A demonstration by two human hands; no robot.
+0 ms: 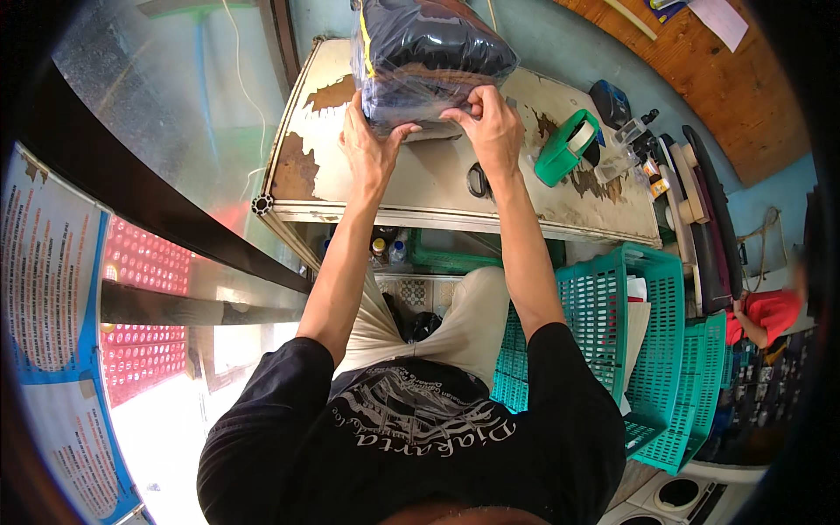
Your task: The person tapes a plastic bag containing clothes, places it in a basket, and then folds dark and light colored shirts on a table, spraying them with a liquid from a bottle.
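A dark folded bundle in a clear plastic bag (429, 66) lies at the far side of the worn white table (420, 188), with a yellow strip down its left side. My left hand (371, 147) grips the bag's near left corner, fingers up its side and thumb along the near edge. At the near right edge, my right hand (492, 131) pinches the plastic with curled fingers. Just left of my right wrist is a small black oval object (477, 181) on the tabletop.
A green holder with a pale roll (567, 149) stands on the table's right part, near clear containers (617, 162). Teal plastic baskets (652, 341) are beside my right arm. Small bottles (397, 252) sit under the tabletop. At far right is a person in red (770, 315).
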